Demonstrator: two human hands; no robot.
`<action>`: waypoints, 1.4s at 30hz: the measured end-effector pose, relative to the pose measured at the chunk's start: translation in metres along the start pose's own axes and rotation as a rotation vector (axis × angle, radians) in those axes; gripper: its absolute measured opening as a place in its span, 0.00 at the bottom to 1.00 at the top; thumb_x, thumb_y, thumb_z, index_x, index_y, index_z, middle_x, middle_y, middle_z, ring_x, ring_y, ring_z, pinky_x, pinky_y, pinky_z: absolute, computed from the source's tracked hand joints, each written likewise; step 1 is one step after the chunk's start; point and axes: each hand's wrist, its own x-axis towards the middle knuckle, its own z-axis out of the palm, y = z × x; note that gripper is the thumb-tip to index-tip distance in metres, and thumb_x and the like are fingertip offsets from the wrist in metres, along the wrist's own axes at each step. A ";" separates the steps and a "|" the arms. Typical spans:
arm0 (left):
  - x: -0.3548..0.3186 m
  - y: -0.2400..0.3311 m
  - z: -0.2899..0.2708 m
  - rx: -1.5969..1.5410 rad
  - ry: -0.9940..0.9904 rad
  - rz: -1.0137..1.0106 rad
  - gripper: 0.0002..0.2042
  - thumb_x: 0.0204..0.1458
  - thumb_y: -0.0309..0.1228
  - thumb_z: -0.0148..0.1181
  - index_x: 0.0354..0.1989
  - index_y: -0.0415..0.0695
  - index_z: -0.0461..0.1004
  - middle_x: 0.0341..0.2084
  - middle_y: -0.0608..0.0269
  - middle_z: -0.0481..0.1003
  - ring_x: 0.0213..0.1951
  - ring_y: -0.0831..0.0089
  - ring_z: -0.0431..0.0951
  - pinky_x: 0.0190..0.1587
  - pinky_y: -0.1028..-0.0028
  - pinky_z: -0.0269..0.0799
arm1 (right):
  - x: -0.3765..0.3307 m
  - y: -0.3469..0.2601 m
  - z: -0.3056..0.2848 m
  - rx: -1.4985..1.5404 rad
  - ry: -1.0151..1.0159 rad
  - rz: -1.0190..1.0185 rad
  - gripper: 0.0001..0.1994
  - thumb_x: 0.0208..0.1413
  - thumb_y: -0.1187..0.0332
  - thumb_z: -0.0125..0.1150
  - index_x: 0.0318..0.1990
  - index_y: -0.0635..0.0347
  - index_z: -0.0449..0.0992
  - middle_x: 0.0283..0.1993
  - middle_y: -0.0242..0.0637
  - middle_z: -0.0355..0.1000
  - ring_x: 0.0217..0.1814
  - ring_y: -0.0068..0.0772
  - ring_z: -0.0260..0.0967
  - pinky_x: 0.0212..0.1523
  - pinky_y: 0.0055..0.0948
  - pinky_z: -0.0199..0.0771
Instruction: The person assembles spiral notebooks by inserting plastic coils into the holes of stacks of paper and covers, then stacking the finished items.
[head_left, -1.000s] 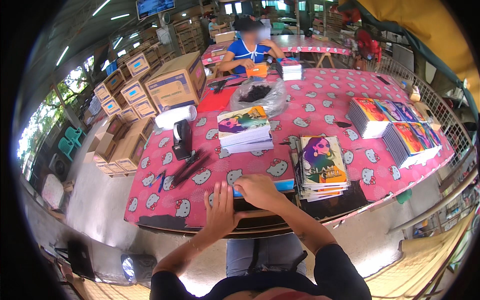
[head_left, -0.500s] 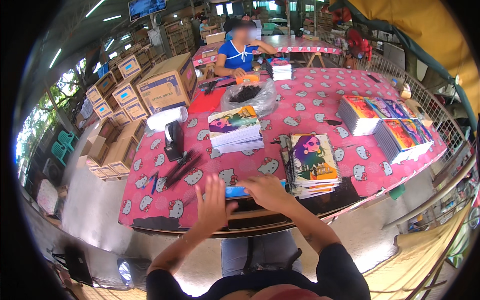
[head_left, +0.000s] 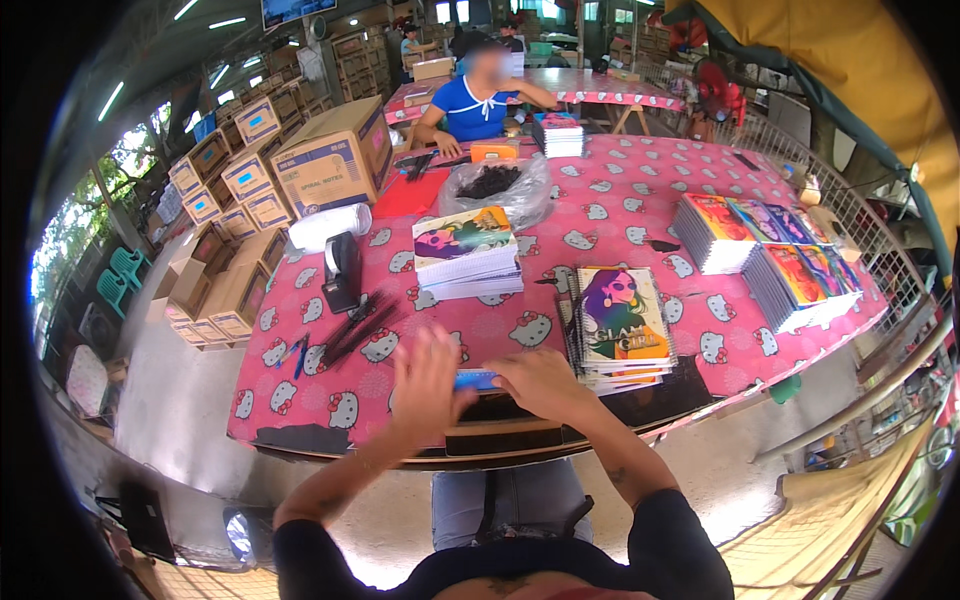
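My left hand (head_left: pixel 428 385), blurred, lies at the near table edge with fingers stretched forward, against the left end of a narrow blue piece (head_left: pixel 476 381). The fingers of my right hand (head_left: pixel 540 383) are bent over this piece from the right. My hands cover much of it, so its kind is unclear. Just right of my right hand is a pile of spiral notebooks (head_left: pixel 625 318) with an illustrated cover. Beyond my hands stands another stack of notebooks (head_left: pixel 465 250), its cover turned sideways.
Left lie loose black strips (head_left: pixel 355 335), pliers (head_left: pixel 300 355) and a black tape dispenser (head_left: pixel 342 275). A plastic bag (head_left: pixel 500 195) of black pieces sits farther back. Notebook stacks (head_left: pixel 790 270) stand right. Across the table sits a person in blue (head_left: pixel 475 108); cartons (head_left: pixel 330 165) are piled left.
My left hand has shifted slightly right and forward, covering more of the blue piece. My right hand stays bent over it. The person across has drawn a hand back from the orange box.
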 end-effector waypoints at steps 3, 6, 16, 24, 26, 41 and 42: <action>-0.052 0.026 0.003 -0.294 -0.122 0.219 0.41 0.55 0.56 0.57 0.67 0.33 0.60 0.67 0.40 0.61 0.70 0.46 0.58 0.68 0.39 0.50 | 0.005 0.002 -0.002 -0.012 -0.008 -0.003 0.14 0.59 0.63 0.61 0.52 0.48 0.79 0.40 0.40 0.81 0.41 0.50 0.78 0.42 0.49 0.75; 0.015 0.000 -0.009 -0.025 -0.022 0.019 0.43 0.52 0.58 0.58 0.66 0.33 0.60 0.66 0.40 0.62 0.69 0.48 0.60 0.67 0.38 0.50 | 0.006 -0.001 -0.003 0.000 -0.078 0.037 0.13 0.60 0.63 0.60 0.52 0.47 0.79 0.40 0.41 0.81 0.42 0.50 0.78 0.42 0.49 0.75; -0.012 0.023 -0.008 -0.196 -0.138 0.181 0.44 0.53 0.55 0.58 0.68 0.29 0.57 0.67 0.34 0.58 0.71 0.42 0.57 0.70 0.39 0.47 | 0.005 0.001 -0.005 0.027 -0.082 0.059 0.17 0.59 0.62 0.62 0.56 0.46 0.75 0.35 0.42 0.80 0.39 0.53 0.77 0.41 0.49 0.74; -0.044 0.039 0.004 -0.296 -0.213 0.278 0.45 0.51 0.55 0.60 0.68 0.30 0.58 0.68 0.35 0.58 0.71 0.43 0.57 0.69 0.39 0.49 | -0.017 0.009 -0.021 0.143 0.174 -0.064 0.34 0.53 0.68 0.71 0.68 0.54 0.63 0.60 0.46 0.72 0.59 0.43 0.74 0.56 0.41 0.74; 0.005 0.032 -0.022 -0.112 -0.123 0.141 0.44 0.52 0.57 0.59 0.68 0.33 0.59 0.68 0.37 0.58 0.71 0.46 0.58 0.68 0.41 0.50 | -0.042 0.038 -0.006 0.789 0.187 0.114 0.38 0.52 0.77 0.72 0.70 0.56 0.61 0.63 0.43 0.70 0.62 0.35 0.72 0.61 0.35 0.72; 0.012 0.044 -0.024 -0.129 -0.061 0.313 0.46 0.48 0.58 0.62 0.68 0.36 0.57 0.68 0.45 0.59 0.69 0.55 0.61 0.66 0.45 0.56 | -0.047 0.035 0.055 1.058 0.275 0.297 0.17 0.62 0.75 0.63 0.57 0.64 0.72 0.47 0.37 0.76 0.51 0.22 0.72 0.53 0.22 0.70; 0.044 0.036 -0.027 -0.030 -0.081 0.090 0.44 0.50 0.59 0.59 0.68 0.36 0.59 0.67 0.45 0.61 0.68 0.55 0.62 0.66 0.46 0.57 | -0.048 0.038 0.054 0.992 0.278 0.212 0.13 0.64 0.72 0.62 0.53 0.67 0.75 0.52 0.37 0.77 0.53 0.24 0.73 0.55 0.24 0.70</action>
